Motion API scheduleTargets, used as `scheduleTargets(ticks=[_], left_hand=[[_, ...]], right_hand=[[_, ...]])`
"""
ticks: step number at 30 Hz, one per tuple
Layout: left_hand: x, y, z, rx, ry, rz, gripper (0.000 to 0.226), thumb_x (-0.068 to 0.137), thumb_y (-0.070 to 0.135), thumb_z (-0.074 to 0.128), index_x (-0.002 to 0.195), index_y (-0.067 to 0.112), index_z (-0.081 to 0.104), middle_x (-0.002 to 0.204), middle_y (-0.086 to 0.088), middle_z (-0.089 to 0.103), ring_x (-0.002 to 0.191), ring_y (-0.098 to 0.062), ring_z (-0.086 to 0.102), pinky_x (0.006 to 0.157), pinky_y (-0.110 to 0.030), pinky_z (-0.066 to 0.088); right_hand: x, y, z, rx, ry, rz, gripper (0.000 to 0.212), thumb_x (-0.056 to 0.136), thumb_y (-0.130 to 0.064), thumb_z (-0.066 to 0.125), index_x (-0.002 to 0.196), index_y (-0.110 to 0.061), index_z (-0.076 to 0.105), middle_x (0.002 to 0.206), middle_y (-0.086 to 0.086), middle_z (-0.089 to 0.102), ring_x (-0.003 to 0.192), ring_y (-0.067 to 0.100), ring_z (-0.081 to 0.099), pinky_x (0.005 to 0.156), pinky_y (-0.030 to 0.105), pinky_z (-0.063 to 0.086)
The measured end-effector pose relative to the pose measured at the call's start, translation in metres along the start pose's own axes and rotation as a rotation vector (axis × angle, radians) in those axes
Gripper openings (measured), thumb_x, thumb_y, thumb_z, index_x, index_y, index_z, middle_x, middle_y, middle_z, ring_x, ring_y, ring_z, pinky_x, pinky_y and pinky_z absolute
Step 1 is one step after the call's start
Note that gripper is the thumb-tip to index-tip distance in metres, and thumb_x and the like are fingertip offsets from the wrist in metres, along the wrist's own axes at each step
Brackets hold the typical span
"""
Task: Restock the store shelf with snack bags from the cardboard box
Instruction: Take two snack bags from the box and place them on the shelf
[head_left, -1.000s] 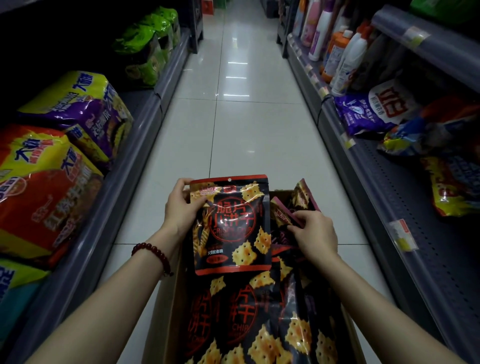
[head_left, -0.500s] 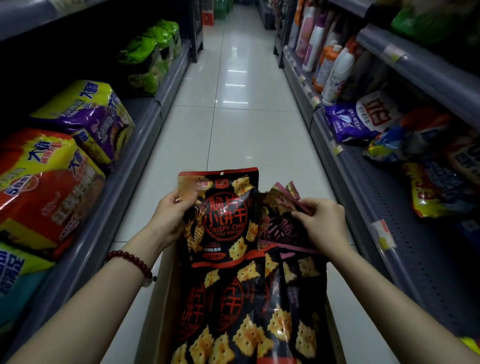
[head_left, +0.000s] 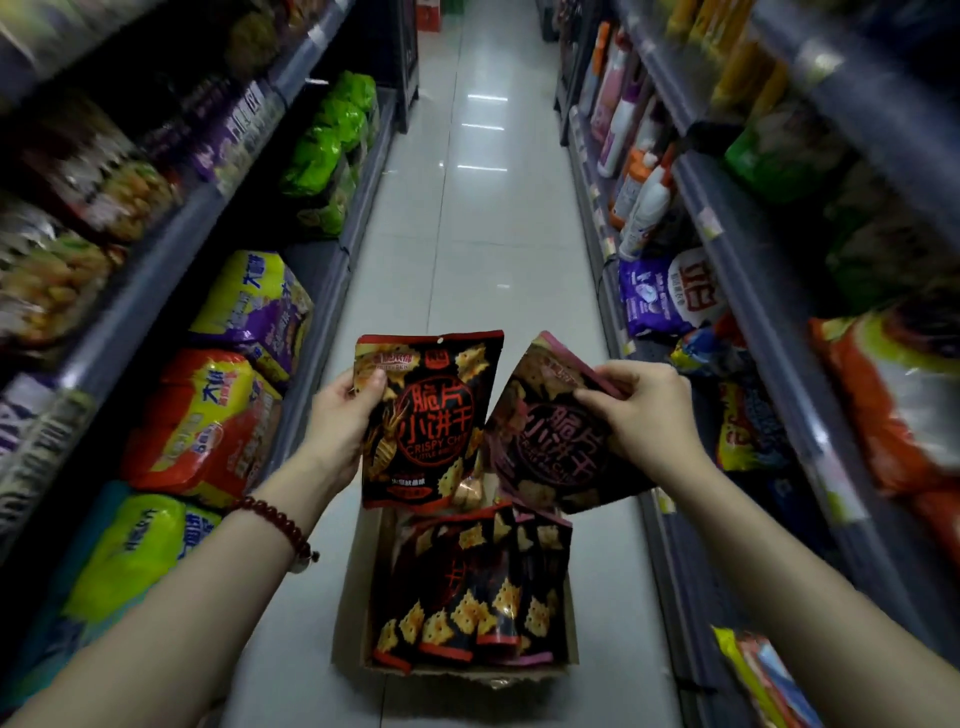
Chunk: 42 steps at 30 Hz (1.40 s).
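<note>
We stand in the aisle with the box on the floor below us, near and between our arms. Our left hand grips a red-trimmed bag by its left edge, thumb on the front; it hangs upright, long axis vertical, top seal toward the far end. Our right hand pinches a pink-trimmed bag at its top right corner, tilted so its top leans right. Both bags are raised above the box, touching along their inner edges. We judge the work barely begun: neither bag is shelved yet, and many bags stand packed in the box.
</note>
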<state>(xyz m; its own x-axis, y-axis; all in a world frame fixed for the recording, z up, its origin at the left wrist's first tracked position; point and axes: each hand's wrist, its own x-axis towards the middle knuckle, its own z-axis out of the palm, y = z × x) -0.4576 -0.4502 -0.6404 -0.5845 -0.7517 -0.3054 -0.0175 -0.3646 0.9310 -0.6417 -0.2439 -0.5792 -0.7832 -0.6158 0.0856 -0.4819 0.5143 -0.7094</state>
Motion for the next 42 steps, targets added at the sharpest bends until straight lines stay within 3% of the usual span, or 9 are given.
scheduleTargets(ticks=[11, 17, 22, 24, 28, 31, 33, 38, 42], left_hand=[[-0.088, 0.268, 0.014, 0.077, 0.082, 0.110, 0.017, 0.094, 0.020, 0.055, 0.087, 0.010, 0.066, 0.068, 0.001, 0.073, 0.061, -0.011, 0.070, 0.056, -0.023, 0.056], [-0.148, 0.392, 0.013, 0.110, 0.169, 0.225, 0.015, 0.093, 0.022, 0.057, 0.085, 0.015, 0.067, 0.069, 0.004, 0.074, 0.062, -0.009, 0.070, 0.057, -0.024, 0.055], [-0.208, 0.467, 0.016, 0.166, 0.256, 0.317, 0.030, 0.087, 0.038, 0.063, 0.102, 0.012, 0.069, 0.109, -0.011, 0.070, 0.094, -0.023, 0.069, 0.084, -0.041, 0.056], [-0.232, 0.489, 0.019, 0.142, 0.274, 0.358, 0.030, 0.089, 0.034, 0.062, 0.106, 0.010, 0.068, 0.110, -0.010, 0.070, 0.095, -0.024, 0.068, 0.087, -0.042, 0.055], [-0.286, 0.522, 0.027, 0.166, 0.391, 0.456, 0.016, 0.094, 0.017, 0.056, 0.084, 0.017, 0.067, 0.071, 0.010, 0.071, 0.065, -0.002, 0.066, 0.062, -0.019, 0.053], [-0.327, 0.536, 0.022, 0.161, 0.477, 0.481, 0.017, 0.093, 0.022, 0.058, 0.082, 0.017, 0.069, 0.082, -0.002, 0.072, 0.080, -0.019, 0.067, 0.080, -0.037, 0.053], [-0.352, 0.541, 0.015, 0.145, 0.523, 0.497, 0.018, 0.091, 0.028, 0.060, 0.084, 0.015, 0.071, 0.093, -0.011, 0.072, 0.091, -0.029, 0.067, 0.090, -0.049, 0.050], [-0.418, 0.557, 0.000, 0.172, 0.665, 0.564, 0.020, 0.093, 0.025, 0.057, 0.081, 0.019, 0.072, 0.081, 0.002, 0.074, 0.085, -0.023, 0.069, 0.083, -0.041, 0.052], [-0.475, 0.568, -0.015, 0.204, 0.759, 0.624, 0.022, 0.094, 0.025, 0.056, 0.084, 0.012, 0.070, 0.083, -0.005, 0.072, 0.082, -0.022, 0.068, 0.079, -0.038, 0.051]], right_hand=[[0.033, -0.226, -0.167, -0.006, -0.131, -0.203, 0.011, 0.076, -0.018, 0.076, 0.086, -0.013, 0.077, 0.068, -0.011, 0.068, 0.062, -0.009, 0.060, 0.062, 0.015, 0.048], [0.043, -0.338, -0.244, -0.009, -0.218, -0.345, 0.010, 0.077, -0.018, 0.076, 0.086, -0.014, 0.077, 0.074, -0.005, 0.072, 0.069, 0.004, 0.066, 0.067, 0.030, 0.054], [0.042, -0.413, -0.288, -0.026, -0.330, -0.497, 0.014, 0.079, -0.019, 0.076, 0.089, -0.010, 0.076, 0.078, 0.000, 0.074, 0.069, 0.006, 0.067, 0.064, 0.029, 0.057], [0.040, -0.438, -0.302, -0.022, -0.364, -0.552, 0.016, 0.079, -0.019, 0.076, 0.089, -0.007, 0.075, 0.079, -0.002, 0.072, 0.068, 0.004, 0.064, 0.064, 0.028, 0.055], [0.028, -0.483, -0.321, -0.018, -0.400, -0.678, 0.016, 0.077, -0.018, 0.077, 0.089, -0.008, 0.075, 0.076, -0.001, 0.069, 0.067, 0.009, 0.066, 0.057, 0.025, 0.055], [0.015, -0.512, -0.328, -0.033, -0.418, -0.798, 0.016, 0.077, -0.021, 0.077, 0.089, -0.010, 0.075, 0.076, -0.001, 0.070, 0.065, 0.006, 0.065, 0.055, 0.013, 0.051], [0.007, -0.529, -0.330, -0.033, -0.433, -0.874, 0.011, 0.077, -0.022, 0.077, 0.084, -0.014, 0.073, 0.076, 0.003, 0.071, 0.065, 0.021, 0.067, 0.059, 0.027, 0.057], [-0.024, -0.575, -0.334, -0.013, -0.470, -1.014, 0.017, 0.077, -0.023, 0.077, 0.089, -0.011, 0.073, 0.076, 0.009, 0.070, 0.066, 0.033, 0.067, 0.059, 0.046, 0.056], [-0.055, -0.613, -0.337, 0.016, -0.512, -1.125, 0.023, 0.078, -0.023, 0.077, 0.096, -0.009, 0.074, 0.080, 0.002, 0.067, 0.076, 0.022, 0.065, 0.064, 0.027, 0.051]])
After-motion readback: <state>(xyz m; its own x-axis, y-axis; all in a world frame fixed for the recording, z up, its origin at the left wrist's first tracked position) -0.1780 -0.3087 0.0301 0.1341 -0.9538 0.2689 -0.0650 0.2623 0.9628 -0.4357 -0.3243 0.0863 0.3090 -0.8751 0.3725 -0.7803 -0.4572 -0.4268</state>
